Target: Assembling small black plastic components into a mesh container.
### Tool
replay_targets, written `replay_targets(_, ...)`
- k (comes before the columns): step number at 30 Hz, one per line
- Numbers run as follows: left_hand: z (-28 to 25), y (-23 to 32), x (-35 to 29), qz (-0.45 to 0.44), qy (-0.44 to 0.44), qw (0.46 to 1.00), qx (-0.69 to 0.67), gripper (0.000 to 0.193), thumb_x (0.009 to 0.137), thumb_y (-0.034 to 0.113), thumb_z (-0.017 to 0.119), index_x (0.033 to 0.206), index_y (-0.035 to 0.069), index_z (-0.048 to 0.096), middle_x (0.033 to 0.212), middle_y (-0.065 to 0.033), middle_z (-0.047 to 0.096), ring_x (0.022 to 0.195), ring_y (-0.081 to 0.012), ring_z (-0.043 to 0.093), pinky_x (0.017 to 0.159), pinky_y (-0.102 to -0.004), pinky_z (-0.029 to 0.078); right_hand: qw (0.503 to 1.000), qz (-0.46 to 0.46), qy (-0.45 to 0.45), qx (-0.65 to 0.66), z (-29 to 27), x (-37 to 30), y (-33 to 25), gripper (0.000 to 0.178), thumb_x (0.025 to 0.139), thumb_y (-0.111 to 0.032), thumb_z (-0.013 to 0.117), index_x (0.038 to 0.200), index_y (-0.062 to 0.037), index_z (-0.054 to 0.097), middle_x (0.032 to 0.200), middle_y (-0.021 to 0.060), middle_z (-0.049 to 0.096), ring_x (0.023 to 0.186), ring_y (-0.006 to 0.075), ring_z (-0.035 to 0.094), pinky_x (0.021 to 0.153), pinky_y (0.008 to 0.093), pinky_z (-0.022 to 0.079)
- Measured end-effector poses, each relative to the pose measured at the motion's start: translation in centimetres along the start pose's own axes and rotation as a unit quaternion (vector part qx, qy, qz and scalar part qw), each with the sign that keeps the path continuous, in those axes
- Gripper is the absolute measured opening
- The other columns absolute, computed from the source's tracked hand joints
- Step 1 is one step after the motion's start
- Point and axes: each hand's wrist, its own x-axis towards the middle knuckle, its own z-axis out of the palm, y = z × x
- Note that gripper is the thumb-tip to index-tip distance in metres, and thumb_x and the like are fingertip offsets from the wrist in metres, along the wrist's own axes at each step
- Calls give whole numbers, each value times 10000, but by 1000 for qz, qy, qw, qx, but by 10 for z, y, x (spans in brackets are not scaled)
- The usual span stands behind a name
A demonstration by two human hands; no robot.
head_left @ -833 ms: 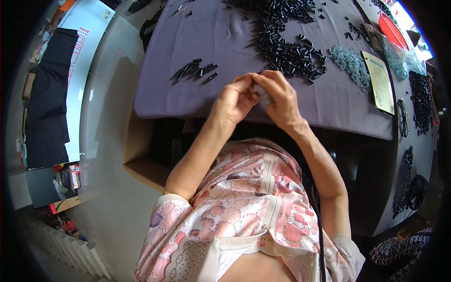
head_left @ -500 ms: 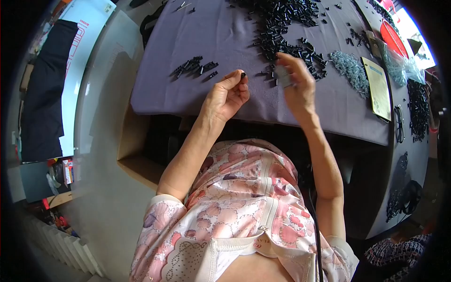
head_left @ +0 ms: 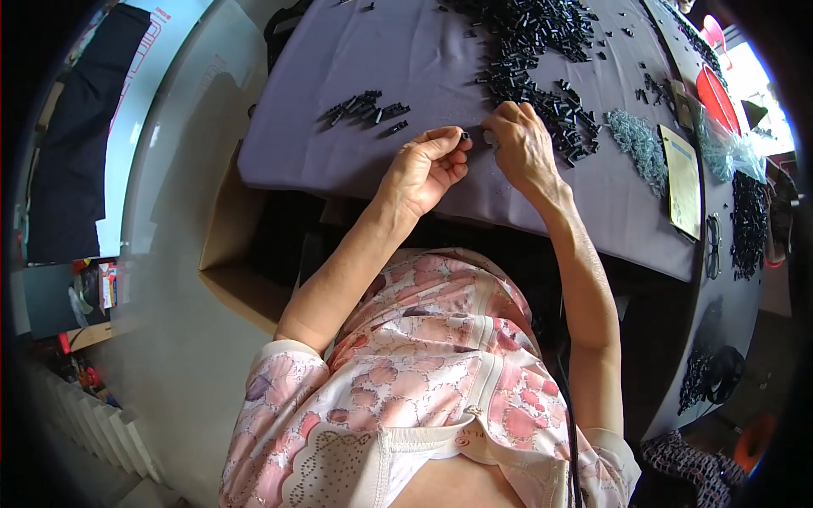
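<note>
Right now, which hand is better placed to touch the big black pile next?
Probably the right hand: it's right beside the big black pile. But it seems to hold a greyish thing. The left hand is farther away, pinching a small black piece.

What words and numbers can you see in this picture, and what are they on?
White panel at left: big red letters, which I won't copy out.
Floral top: small reddish print on its pale band; I won't copy that either.
Yellowish card at right: any print is too small to read.
Black piece in the left fingers: no writing that I can see.
</note>
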Motion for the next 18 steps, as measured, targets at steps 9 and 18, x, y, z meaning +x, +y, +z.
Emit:
replay_targets(9, -2, -1, -3, 17, 7, 1000, 6, 103, 831, 112, 629, 914, 50, 621, 825, -71, 630, 695, -137, 556, 660, -280, 467, 941, 150, 49, 299, -16, 0, -19, 419, 639, 140, 515, 1018, -31, 571, 902, 106, 603, 862, 237, 603, 743, 299, 480)
replay_targets(18, 4, -4, -5, 22, 27, 999, 37, 95, 834, 121, 632, 909, 66, 612, 821, -64, 635, 684, -130, 567, 646, -288, 466, 769, 271, 114, 568, -13, -15, -38, 249, 789, 93, 557, 1000, -1, 650, 851, 48, 666, 741, 91, 613, 686, 215, 491)
